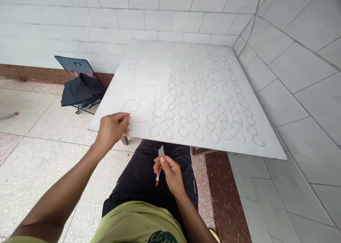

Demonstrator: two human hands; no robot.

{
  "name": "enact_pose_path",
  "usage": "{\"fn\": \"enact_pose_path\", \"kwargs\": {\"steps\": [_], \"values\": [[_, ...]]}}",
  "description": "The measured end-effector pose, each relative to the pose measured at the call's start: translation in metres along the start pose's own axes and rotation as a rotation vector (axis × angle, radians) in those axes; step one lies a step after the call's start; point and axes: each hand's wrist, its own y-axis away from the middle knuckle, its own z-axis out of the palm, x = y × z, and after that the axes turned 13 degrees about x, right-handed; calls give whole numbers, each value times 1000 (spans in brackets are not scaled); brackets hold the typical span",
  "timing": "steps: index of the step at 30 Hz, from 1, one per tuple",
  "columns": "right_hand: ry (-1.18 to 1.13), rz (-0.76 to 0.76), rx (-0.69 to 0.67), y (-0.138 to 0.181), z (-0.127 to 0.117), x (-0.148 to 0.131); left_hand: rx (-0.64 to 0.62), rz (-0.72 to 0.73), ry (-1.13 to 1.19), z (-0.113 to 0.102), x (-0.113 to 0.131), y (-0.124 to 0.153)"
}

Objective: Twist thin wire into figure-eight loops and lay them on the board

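Note:
My left hand [113, 129] is at the near left edge of a white board [151, 65], thumb and fingers pinched together. From its fingertips a thin dark strand [132, 100] curves in an open loop over the board. My right hand [170, 172] is above my lap, below the board's front edge, with thumb and forefinger together. What it holds, if anything, is too small to make out. Behind its fingers shows a narrow whitish strip [161, 150] with an orange end. Rows of thin dark curls, looped like S shapes and figure eights [183, 131], cover the board's right half.
A low folding chair [75, 63] with dark cloth [82, 90] on it stands on the floor left of the board. Tiled walls [186, 21] border the board behind and on the right. A wooden leg [124, 140] shows under the left front edge.

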Motion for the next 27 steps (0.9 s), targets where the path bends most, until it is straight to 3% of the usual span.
{"fn": "enact_pose_path", "kwargs": {"steps": [3, 6, 11, 20, 27], "values": [[78, 68, 45, 5, -9, 21, -45, 88, -49, 2, -7, -68], [104, 121, 101, 11, -16, 45, -50, 72, -79, 11, -6, -132], [129, 223, 162, 15, -22, 74, -20, 16, -164, 28, 4, -209], [126, 250, 181, -2, -23, 86, -32, -8, -305, 45, 4, -260], [128, 263, 162, -4, -25, 91, 20, 120, -445, 46, -9, -275]]}}
